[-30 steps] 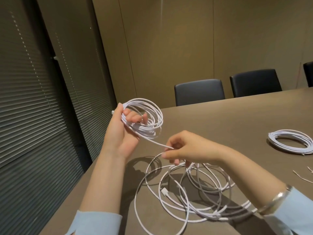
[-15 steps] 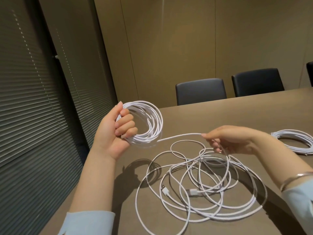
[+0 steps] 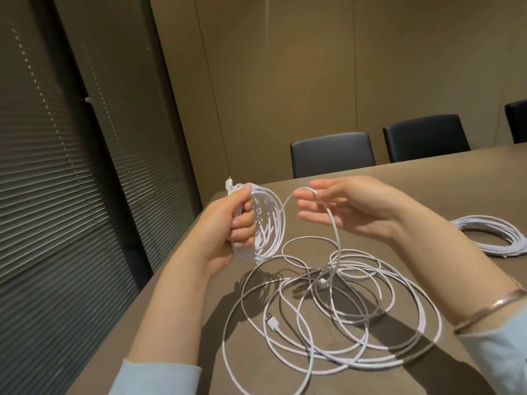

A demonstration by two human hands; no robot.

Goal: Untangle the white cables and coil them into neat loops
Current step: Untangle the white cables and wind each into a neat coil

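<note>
A brown surface [image 3: 385, 183] fills the right and near part of the scene, with dark chairs [image 3: 332, 153] at its far edge and slatted blinds [image 3: 57, 195] on the left. A loose tangle of white cable [image 3: 342, 317] sprawls on the surface near the person, between both forearms. Far right, a finished coil [image 3: 493, 235] lies flat. The left hand [image 3: 225, 223] holds an upright coiled bundle [image 3: 268, 223] above the surface, its grip closed around the loops, a plug [image 3: 229, 184] poking out on top. The right hand [image 3: 348, 206] is just beside it, fingers straight and spread, a strand [image 3: 330, 218] draped over one fingertip and trailing down into the tangle. A white USB plug [image 3: 272, 322] rests among the near loops.
</note>
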